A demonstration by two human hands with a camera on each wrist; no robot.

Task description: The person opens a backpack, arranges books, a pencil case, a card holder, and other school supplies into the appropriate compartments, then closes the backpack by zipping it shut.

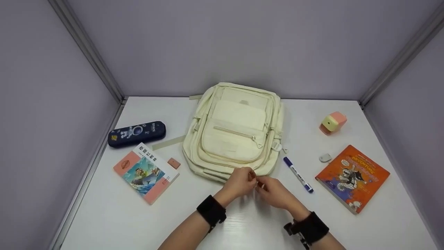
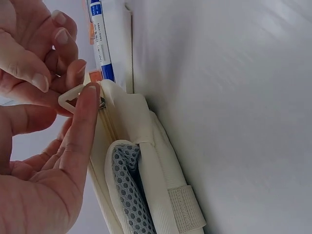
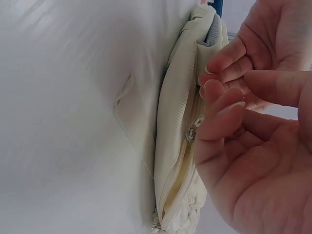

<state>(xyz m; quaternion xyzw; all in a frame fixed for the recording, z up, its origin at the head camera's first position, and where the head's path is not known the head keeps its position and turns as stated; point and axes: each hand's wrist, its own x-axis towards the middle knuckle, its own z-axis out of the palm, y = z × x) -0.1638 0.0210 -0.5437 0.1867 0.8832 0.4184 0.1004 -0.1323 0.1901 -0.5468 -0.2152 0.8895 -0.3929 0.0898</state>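
A cream backpack [image 1: 239, 121] lies front side up on the white table. Both hands meet at its near edge, at a zipper. In the left wrist view, the left hand [image 2: 53, 161] has its straight index finger on a cream triangular zipper pull [image 2: 65, 101], with the thumb apart from that finger. The right hand [image 1: 275, 192] is beside it, fingers loosely bent close to the pull. In the right wrist view, a metal zipper slider [image 3: 191, 132] is beside the right fingers, which partly cover it. Below the slider in that view, the zipper gapes.
To the left are a navy pencil case [image 1: 137, 133], a picture-covered book [image 1: 147, 173] and a pink eraser [image 1: 173, 163]. To the right are a blue marker [image 1: 298, 174], a small grey object [image 1: 325, 158], an orange book [image 1: 352, 178] and a pink-yellow pencil sharpener [image 1: 333, 122].
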